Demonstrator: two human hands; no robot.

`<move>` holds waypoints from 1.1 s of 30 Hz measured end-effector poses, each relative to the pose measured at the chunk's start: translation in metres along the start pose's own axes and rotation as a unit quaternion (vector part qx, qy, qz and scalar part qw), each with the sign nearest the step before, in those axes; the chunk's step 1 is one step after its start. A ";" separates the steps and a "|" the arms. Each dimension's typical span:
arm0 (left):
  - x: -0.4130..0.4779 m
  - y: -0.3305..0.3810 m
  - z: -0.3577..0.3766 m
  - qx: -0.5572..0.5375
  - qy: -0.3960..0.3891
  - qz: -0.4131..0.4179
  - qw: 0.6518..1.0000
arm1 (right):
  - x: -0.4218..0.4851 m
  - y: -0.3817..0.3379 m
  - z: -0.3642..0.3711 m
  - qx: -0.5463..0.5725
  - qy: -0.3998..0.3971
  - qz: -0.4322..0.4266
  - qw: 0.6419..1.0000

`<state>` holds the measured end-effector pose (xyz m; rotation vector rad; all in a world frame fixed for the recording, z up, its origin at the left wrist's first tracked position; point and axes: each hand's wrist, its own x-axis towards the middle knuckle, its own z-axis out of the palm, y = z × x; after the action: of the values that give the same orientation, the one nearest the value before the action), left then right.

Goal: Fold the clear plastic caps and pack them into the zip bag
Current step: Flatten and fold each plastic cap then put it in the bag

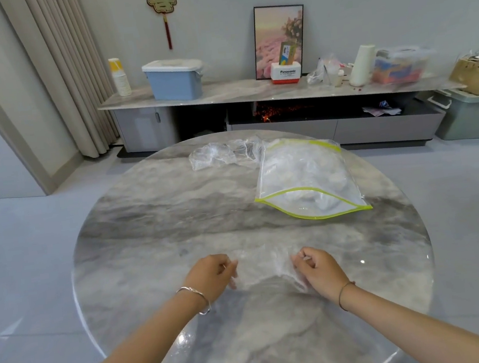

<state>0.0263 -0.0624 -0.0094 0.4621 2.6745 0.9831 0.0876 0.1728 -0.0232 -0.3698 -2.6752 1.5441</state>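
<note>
Folding is in hand: the left hand and right hand each pinch an edge of a cap in curled fingers, on the worktop just this side of the bag. Next, probably, the edges must meet. Spare caps lie beside the bag's far end.

"Panasonic" on box (white)

- My left hand sits knuckles-up, its fingers curled and pinching the left edge of a thin clear plastic cap.
- My right hand mirrors it, fingers curled on the right edge.
- Both bare forearms reach forward and converge, with the hands apart.
</note>
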 end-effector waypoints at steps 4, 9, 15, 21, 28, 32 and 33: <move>0.002 -0.003 0.007 0.017 0.007 -0.067 0.998 | 0.002 0.006 0.000 -0.094 0.009 0.012 0.995; -0.002 -0.003 0.014 0.108 0.129 0.045 0.985 | -0.004 -0.003 0.004 -0.184 0.095 -0.116 0.971; 0.000 0.008 0.042 0.227 0.025 0.271 0.935 | -0.010 0.000 0.023 -0.300 -0.013 -0.134 0.944; 0.007 0.000 0.059 0.267 -0.068 0.149 0.950 | -0.008 0.016 0.034 -0.369 -0.081 -0.105 0.920; 0.005 -0.001 0.064 0.262 -0.055 0.156 0.951 | -0.010 0.020 0.038 -0.389 -0.083 -0.123 0.909; 0.004 -0.003 0.067 0.265 -0.039 0.169 0.949 | -0.009 0.023 0.040 -0.393 -0.082 -0.122 0.908; 0.005 -0.003 0.068 0.268 -0.022 0.171 0.948 | -0.008 0.024 0.040 -0.392 -0.084 -0.123 0.908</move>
<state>0.0445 -0.0236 -0.0618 1.0681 2.8548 0.2813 0.0942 0.1484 -0.0638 0.1090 -3.2035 0.3946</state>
